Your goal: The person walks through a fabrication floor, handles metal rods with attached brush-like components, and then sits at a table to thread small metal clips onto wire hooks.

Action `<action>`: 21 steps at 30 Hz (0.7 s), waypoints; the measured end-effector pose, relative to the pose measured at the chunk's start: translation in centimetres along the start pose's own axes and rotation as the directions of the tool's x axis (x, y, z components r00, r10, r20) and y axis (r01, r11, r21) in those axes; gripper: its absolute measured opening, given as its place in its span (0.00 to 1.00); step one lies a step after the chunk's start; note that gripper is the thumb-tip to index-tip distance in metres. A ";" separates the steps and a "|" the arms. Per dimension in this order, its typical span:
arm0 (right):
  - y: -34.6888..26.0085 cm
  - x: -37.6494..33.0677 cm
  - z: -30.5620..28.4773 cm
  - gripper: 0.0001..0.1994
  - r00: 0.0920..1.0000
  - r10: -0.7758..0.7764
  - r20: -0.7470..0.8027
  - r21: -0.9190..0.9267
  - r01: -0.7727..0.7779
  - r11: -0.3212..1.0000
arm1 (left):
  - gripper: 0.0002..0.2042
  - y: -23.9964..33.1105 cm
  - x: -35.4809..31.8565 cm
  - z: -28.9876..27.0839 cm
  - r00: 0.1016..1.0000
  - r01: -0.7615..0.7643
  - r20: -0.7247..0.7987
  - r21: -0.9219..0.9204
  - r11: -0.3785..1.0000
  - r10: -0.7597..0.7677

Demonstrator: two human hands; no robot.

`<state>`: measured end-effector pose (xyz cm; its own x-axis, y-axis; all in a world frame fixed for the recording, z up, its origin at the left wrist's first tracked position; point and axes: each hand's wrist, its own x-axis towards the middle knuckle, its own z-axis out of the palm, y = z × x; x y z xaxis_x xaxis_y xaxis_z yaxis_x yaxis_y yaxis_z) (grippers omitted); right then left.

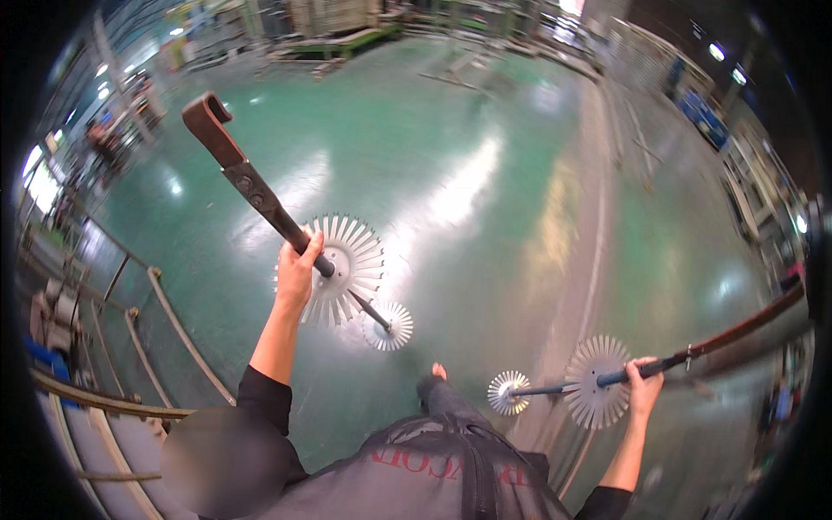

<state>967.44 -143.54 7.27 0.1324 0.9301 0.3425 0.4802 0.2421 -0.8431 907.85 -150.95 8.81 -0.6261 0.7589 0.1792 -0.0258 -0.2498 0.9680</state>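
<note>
My left hand [297, 267] is closed around a dark metal rod [276, 213] with a flat brown hook [204, 126] at its upper end. Below that grip, the rod carries a large slotted metal disc [362, 260] and a smaller slotted disc [398, 327] at its lower end. Out to the right, my right hand [644, 386] grips a second hooked-type rod [680, 356], held slanting sideways; its far end runs into the dark rim. A large slotted disc [593, 407] and a small one [508, 393] sit on it, pointing toward my legs.
The green floor [416, 165] is shiny, with a grey strip [582, 243] along the right. Metal railings [186, 334] stand close on my left. A low frame stand [464, 74] and green-edged racks [351, 42] are at the back. A blue crate [704, 120] lies far right.
</note>
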 end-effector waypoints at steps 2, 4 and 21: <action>-1.3 -0.4 -0.2 0.06 0.990 0.133 0.053 0.024 -0.135 0.991 | 0.09 1.7 -4.5 -3.6 0.992 -0.021 -0.121 0.014 1.000 0.022; -2.7 -1.1 -0.8 0.07 0.981 0.186 0.063 0.064 -0.190 0.980 | 0.08 4.0 -9.0 -7.3 0.972 -0.051 -0.222 0.101 0.994 0.073; -7.6 -1.8 2.6 0.06 0.995 0.003 0.104 0.054 -0.008 0.998 | 0.09 12.3 -22.7 -24.6 0.720 -0.107 -0.644 0.265 0.958 0.258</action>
<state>961.26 -146.30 12.00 0.0424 0.9545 0.2952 0.4312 0.2490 -0.8672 902.54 -186.08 12.33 -0.9595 0.0940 0.2657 0.2487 -0.1615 0.9550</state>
